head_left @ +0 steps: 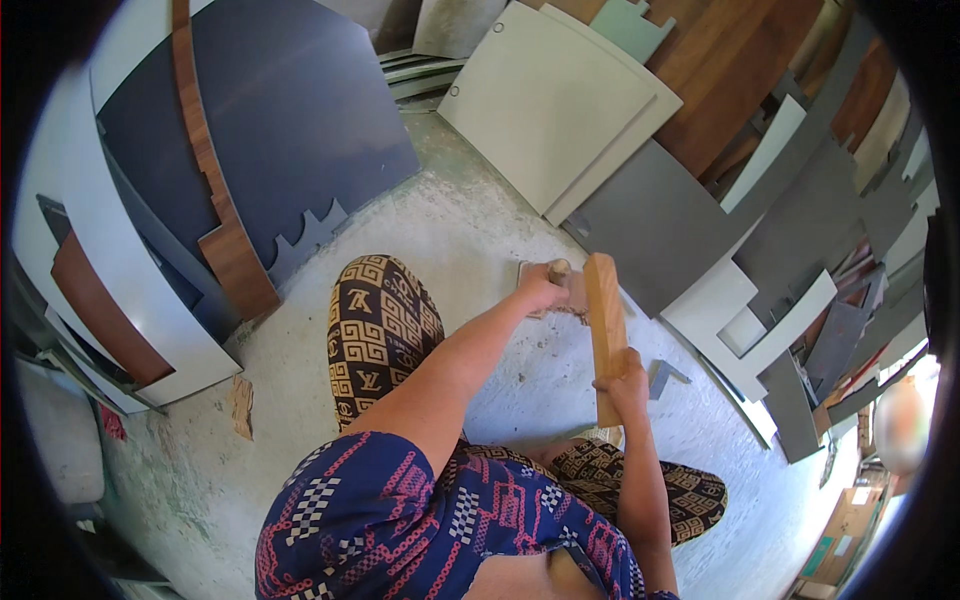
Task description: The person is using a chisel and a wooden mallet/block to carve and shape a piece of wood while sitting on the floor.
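My left hand (538, 291) is closed around a short tool handle (559, 268), its rounded end poking up above my fist, over a small brownish board (577, 297) that lies on the floor (500, 385) ahead of my knees. My right hand (624, 382) grips the wooden bar (606, 335) near its lower end, and the bar's far end sits just beside my left fist; I cannot tell how high it is above the board. That closeness is the main danger, I judge: a swing drifting left, or a loose right grip, could land the bar on my knuckles. The board looks unclamped, so a slanted knock could make it skid and tip the tool. The grey L-shaped piece (663, 378) near my right hand might also catch a careless wrist.
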The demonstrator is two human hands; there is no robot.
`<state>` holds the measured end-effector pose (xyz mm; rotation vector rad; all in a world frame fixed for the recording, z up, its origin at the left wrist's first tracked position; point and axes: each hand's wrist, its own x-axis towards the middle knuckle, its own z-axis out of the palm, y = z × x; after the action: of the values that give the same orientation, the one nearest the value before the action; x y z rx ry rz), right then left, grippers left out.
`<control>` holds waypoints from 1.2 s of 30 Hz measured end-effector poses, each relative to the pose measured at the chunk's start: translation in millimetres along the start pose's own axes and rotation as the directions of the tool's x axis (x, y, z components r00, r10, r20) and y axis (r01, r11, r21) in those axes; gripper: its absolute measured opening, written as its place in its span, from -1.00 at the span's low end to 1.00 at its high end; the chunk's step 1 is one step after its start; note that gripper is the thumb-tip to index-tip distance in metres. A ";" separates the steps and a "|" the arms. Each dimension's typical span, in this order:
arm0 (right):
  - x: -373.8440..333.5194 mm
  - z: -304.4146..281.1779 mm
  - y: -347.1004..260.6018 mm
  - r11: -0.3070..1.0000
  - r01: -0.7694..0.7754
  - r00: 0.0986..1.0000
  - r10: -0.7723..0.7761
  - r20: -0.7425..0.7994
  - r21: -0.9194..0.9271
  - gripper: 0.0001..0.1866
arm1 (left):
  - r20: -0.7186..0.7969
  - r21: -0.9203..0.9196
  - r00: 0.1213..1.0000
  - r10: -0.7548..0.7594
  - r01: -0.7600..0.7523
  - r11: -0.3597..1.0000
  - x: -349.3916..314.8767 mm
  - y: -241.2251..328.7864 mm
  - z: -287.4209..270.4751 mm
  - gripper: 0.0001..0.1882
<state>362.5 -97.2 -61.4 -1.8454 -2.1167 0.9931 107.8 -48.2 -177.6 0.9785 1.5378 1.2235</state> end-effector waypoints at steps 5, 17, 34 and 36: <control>15.5 17.9 3.6 0.954 -0.123 0.987 0.147 0.069 -0.272 -0.21 | -0.119 -0.196 0.993 -0.009 -0.015 0.980 5.5 -18.6 -18.8 -0.72; 30.0 28.6 22.8 0.917 -0.223 0.950 0.281 0.139 -0.330 -0.17 | -0.250 -0.567 0.877 -0.410 0.210 0.796 2.7 -4.9 -21.6 -0.66; 35.2 36.2 74.6 0.940 -0.259 0.937 0.301 0.178 -0.224 -0.23 | -0.048 -0.196 0.993 -0.103 0.092 0.976 -2.2 13.9 -7.2 -0.74; 35.8 37.3 77.4 0.935 -0.278 0.931 0.318 0.179 -0.218 -0.22 | -0.043 -0.179 0.993 -0.109 0.100 0.979 -3.6 20.6 -2.6 -0.73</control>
<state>398.4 -76.4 -144.7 -2.3062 -2.1535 1.1313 107.1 -48.3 -156.5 0.7460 1.4737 1.2953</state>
